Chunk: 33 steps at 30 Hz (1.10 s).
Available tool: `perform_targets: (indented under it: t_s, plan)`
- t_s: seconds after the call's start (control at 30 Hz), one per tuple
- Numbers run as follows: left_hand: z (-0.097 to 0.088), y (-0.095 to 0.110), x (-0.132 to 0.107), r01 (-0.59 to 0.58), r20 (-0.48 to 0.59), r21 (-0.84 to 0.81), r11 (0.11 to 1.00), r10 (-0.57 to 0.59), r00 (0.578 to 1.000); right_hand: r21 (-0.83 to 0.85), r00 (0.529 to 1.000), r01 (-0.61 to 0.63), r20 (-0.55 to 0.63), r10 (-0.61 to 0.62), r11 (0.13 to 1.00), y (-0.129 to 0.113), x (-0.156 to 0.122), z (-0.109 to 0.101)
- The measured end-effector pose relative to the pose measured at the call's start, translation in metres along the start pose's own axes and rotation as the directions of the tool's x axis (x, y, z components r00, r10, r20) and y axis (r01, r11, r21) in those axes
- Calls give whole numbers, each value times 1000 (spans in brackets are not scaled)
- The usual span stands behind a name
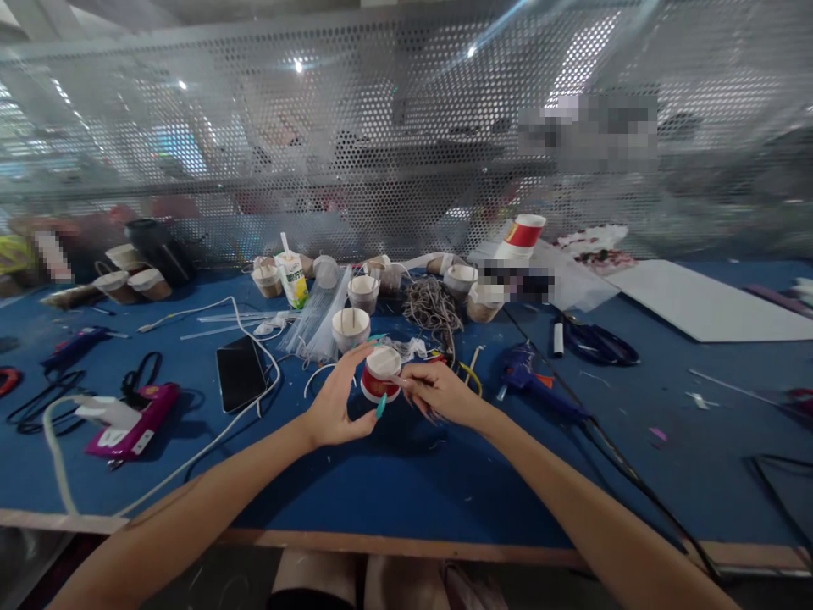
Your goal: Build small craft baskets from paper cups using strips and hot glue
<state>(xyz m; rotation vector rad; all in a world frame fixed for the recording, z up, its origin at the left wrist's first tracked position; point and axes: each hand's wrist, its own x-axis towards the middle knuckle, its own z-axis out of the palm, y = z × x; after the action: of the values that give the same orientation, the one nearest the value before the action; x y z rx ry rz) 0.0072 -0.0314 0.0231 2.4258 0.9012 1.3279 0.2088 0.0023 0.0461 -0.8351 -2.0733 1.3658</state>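
Observation:
My left hand [338, 402] cups a small red and white paper cup [379, 375] from the left, thumb and fingers curved round its side. My right hand [437, 391] is at the cup's right side, fingers pinched on a thin clear stick-like piece at the rim; I cannot make out exactly what it is. The cup is held just above the blue table [394, 483], near the middle. Behind it stands a white paper cup [351, 327] with a stick in it.
Several paper cups [363, 292] line the back by the mesh screen. A black phone [240, 373], white cable, clear sticks [318, 322], twine [433, 307], milk carton [293, 278], blue glue gun [532, 379], scissors [595, 343], pink box [135, 421] and white board [705, 301] lie around.

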Motion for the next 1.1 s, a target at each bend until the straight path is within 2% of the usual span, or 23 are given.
perform_targets:
  t_s: [0.3, 0.73, 1.1]
  plan:
    - [0, 1, -2, 85, 16, -9, 996, -85, 996, -117, 997, -3, -83, -7, 993, -10, -3, 0]
    - [3, 1, 0, 98, -50, 29, 995, -97, 994, -139, 993, 9, -112, -24, 990, -8, -2, 4]
    - [4, -1, -1, 90, -64, 57, 994, -87, 994, -139, 992, -3, -121, -14, 990, -10, -3, 5]
